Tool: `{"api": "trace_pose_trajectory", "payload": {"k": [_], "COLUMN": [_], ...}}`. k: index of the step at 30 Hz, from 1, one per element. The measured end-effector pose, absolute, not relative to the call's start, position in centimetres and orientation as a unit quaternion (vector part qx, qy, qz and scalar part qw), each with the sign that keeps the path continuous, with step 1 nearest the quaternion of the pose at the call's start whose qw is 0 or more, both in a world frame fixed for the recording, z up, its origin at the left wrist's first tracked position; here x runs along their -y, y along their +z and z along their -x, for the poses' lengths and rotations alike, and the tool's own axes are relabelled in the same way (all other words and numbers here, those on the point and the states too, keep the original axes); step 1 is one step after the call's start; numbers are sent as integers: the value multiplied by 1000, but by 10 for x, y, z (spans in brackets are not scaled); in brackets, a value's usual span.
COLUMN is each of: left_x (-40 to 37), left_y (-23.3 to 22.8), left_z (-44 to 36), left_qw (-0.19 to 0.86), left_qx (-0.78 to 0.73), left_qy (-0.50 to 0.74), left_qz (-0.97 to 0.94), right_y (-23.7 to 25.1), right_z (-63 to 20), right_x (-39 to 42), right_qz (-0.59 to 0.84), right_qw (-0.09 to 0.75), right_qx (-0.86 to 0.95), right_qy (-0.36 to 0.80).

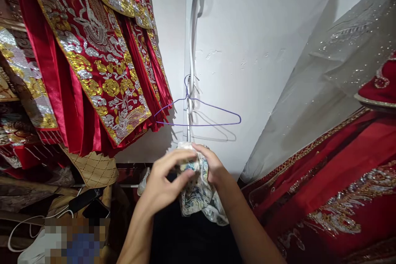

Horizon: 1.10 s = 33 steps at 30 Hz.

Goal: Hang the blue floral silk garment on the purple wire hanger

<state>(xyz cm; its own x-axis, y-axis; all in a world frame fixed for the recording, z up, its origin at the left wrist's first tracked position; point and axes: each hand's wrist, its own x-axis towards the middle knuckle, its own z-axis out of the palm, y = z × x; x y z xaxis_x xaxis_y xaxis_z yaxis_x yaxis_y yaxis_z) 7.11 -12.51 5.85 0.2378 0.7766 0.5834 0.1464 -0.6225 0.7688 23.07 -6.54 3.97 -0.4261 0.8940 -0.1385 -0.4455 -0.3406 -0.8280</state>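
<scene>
Red satin pleats hang beneath a sequined, gold-and-silver embroidered panel (pixel 107 70) at far left. Next comes the left hand (pixel 167 177), over the floral, sheer-looking cloth (pixel 194 202) bunched in front of the dark-clad torso. Such thin fabric would probably handle best with its upper edge kept steady on one side and light fingertips on the other, so the loose folds don't crease or snag. The left wrist is arched, thumb and fingers curling toward each other with a gap between; whether their tips touch the cloth, I cannot tell. Above, a purple wire hanger (pixel 201 125) hangs by the white wall. The right hand (pixel 215 167) seems to pinch the cloth's upper edge, thumb uppermost, other fingers mostly hidden, forearm slanting inward. Glittering white tulle (pixel 312 78) and a beaded red gown (pixel 328 165) fill the far right.
</scene>
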Motion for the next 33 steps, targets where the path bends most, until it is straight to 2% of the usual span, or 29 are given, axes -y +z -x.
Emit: {"api": "trace_pose_trajectory", "payload": {"k": [2, 4, 7, 9, 10, 12, 16, 18, 22, 27, 33], "left_x": [114, 99, 78, 71, 70, 74, 90, 95, 87, 55, 27], "left_y": [62, 61, 48, 38, 35, 33, 46, 54, 59, 50, 39], "left_z": [-62, -57, -54, -50, -46, -35, -6, 6, 27, 44, 33], "left_qw": [292, 343, 439, 462, 456, 400, 175, 108, 66, 86, 73], "left_qx": [-322, -302, -281, -273, -272, -309, -456, -493, -563, -570, -585], "left_qy": [570, 540, 403, 284, 226, 157, 156, 126, 104, 153, 127], "left_qz": [-697, -707, -752, -795, -817, -849, -859, -854, -817, -803, -798], "right_y": [47, 58, 89, 115, 126, 140, 133, 116, 74, 35, 41], "right_z": [-230, -235, -257, -280, -291, -310, -317, -306, -279, -273, -300], "right_x": [70, 75, 83, 86, 87, 86, 63, 40, -16, -60, -55], "right_qz": [307, 311, 255, 239, 247, 283, 344, 335, 335, 420, 457], "right_qw": [402, 331, 177, 79, 63, 137, 470, 550, 546, 493, 484], "right_qx": [420, 488, 649, 748, 785, 830, 775, 733, 712, 733, 731], "right_qy": [754, 745, 695, 613, 565, 462, 243, 218, 288, 209, 151]}}
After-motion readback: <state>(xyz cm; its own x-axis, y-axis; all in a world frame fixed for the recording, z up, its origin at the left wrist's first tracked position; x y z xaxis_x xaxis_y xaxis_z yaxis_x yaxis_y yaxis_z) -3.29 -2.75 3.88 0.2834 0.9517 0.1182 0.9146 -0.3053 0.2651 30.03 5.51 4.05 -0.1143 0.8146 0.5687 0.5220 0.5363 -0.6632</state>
